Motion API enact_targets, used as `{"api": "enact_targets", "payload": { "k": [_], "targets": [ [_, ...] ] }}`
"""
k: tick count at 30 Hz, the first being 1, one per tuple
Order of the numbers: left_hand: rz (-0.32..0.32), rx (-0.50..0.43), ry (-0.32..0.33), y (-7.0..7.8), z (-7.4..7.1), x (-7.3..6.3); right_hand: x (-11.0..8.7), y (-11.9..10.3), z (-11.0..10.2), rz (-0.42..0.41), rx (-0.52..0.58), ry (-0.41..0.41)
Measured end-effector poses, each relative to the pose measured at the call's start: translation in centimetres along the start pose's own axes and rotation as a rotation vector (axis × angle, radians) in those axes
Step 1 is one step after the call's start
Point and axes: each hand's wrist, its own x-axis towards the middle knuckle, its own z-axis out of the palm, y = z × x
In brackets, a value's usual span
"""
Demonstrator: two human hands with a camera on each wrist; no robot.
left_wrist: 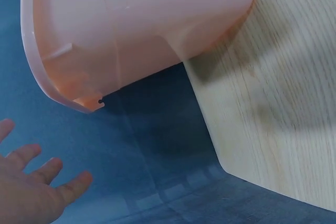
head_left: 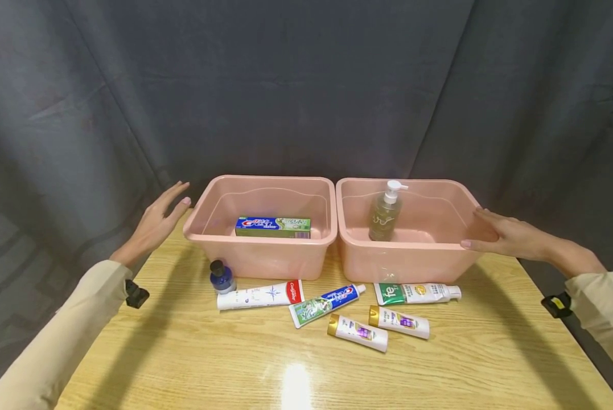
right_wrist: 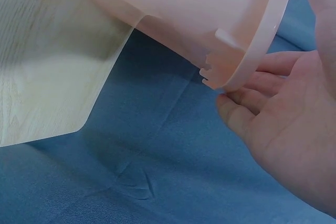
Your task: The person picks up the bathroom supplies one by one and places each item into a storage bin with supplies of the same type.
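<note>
My right hand (head_left: pixel 511 234) touches the end rim of the right pink bin (head_left: pixel 414 265). Its thumb lies near the front corner and its fingers reach along the end. In the right wrist view the fingers (right_wrist: pixel 239 119) lie at the lip, partly hidden behind it. To the left of the left pink bin (head_left: pixel 265 263), my left hand (head_left: pixel 157 219) hovers with fingers spread, apart from the rim. The left wrist view shows that bin (left_wrist: pixel 157 24) and the empty-handed fingers (left_wrist: pixel 47 170). A toothpaste box (head_left: pixel 272 226) lies in the left bin; a pump bottle (head_left: pixel 385 216) stands in the right one.
Before the bins lie a white toothpaste tube (head_left: pixel 257 296), a blue-green tube (head_left: pixel 326 306), a green-white tube (head_left: pixel 414 293) and two gold-capped bottles (head_left: pixel 360 333). A small blue bottle (head_left: pixel 222 278) stands by the left bin. Dark curtains (head_left: pixel 286 85) hang behind the wooden table (head_left: pixel 209 364).
</note>
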Motion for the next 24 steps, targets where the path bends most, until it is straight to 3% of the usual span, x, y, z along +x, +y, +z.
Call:
{"api": "enact_targets", "payload": {
  "k": [24],
  "targets": [
    [-0.013, -0.058, 0.017, -0.59, -0.12, -0.89, 0.07, -0.01, -0.09, 0.0, 0.002, -0.015]
  ]
}}
